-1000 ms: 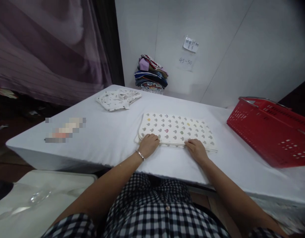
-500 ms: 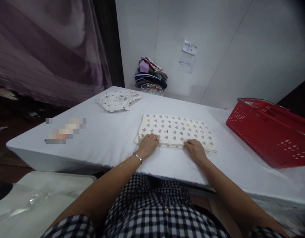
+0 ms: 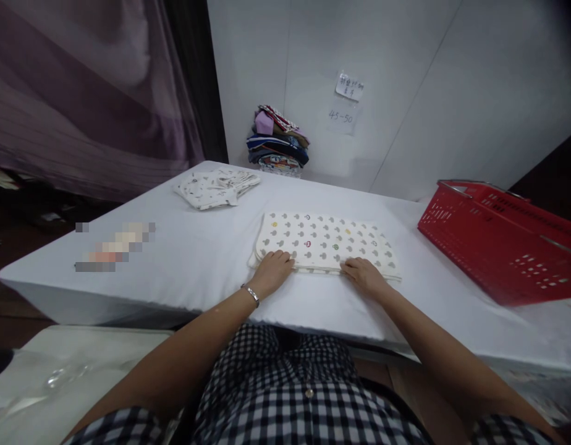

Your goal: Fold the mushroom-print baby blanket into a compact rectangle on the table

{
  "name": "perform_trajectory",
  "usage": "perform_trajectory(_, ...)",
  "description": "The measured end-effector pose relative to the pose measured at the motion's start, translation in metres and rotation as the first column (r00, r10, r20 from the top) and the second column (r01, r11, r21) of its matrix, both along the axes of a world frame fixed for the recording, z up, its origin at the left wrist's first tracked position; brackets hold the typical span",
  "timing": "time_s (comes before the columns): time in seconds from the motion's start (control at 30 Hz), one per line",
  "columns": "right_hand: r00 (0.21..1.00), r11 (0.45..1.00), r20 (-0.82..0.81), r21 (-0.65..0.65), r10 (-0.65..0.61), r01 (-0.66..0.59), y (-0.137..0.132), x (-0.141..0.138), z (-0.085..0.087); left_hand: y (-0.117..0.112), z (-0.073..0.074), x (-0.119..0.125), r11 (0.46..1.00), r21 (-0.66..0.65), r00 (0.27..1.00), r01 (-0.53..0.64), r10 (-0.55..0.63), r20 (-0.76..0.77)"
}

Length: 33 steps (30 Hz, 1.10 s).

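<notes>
A folded white cloth [image 3: 322, 238] printed with grey, red, green and yellow mushroom shapes lies flat on the white-covered table [image 3: 304, 309] before me. At its near left edge, my left hand [image 3: 272, 272] is closed on the cloth, thumb side hidden. Farther right along the same edge, my right hand [image 3: 363, 275] pinches the cloth's layers between thumb and fingers. Behind and to the left lies a second folded white garment [image 3: 214, 188] with a small dark print, apart from both hands.
A red plastic basket [image 3: 503, 247] with metal handles stands on the right. Folded clothes [image 3: 279, 139] are stacked at the back by the wall, below paper signs [image 3: 343, 114]. A blurred-out item [image 3: 116, 247] lies left; a white bin lid [image 3: 72, 364] is below.
The whole view has shifted slightly, so things appear a little farther left. Both hands keep their places on the near edge of the mushroom-print cloth.
</notes>
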State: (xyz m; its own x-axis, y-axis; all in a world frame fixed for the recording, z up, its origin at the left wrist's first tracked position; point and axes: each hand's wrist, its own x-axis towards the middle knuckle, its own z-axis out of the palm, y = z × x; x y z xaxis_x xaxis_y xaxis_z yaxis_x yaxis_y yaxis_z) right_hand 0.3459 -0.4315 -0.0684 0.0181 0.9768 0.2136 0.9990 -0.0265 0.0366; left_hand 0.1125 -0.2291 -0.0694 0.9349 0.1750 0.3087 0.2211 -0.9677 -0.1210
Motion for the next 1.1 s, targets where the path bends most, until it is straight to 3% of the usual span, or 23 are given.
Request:
perform_trajectory(0.3,0.994,0.999,-0.109,-0.043,0.019,-0.023,0.009,0.008,0.005,0.013,0.005,0.004,0.998,-0.057,0.998,0.023,-0.026,-0.057)
perform_trajectory(0.57,0.996,0.999,-0.087,0.021,-0.032,0.034,0.003,0.005,-0.005,0.013,0.004,0.007,0.997,-0.072,0.999,-0.002,-0.001,-0.046)
perform_trajectory(0.83,0.964,0.988,-0.231,0.052,-0.13,0.145,0.006,0.012,-0.009,0.006,0.012,0.001,0.988,-0.045,0.989,0.15,-0.149,0.011)
perform_trajectory(0.97,0.954,0.99,-0.273,0.04,-0.121,0.137,0.007,0.014,-0.008,0.001,0.014,0.008,0.975,0.019,0.975,0.222,-0.222,-0.006)
perform_trajectory(1.1,0.953,0.991,-0.282,0.049,-0.108,0.127,0.007,0.011,-0.005,-0.002,0.013,0.019,0.972,0.078,0.975,0.222,-0.221,-0.027)
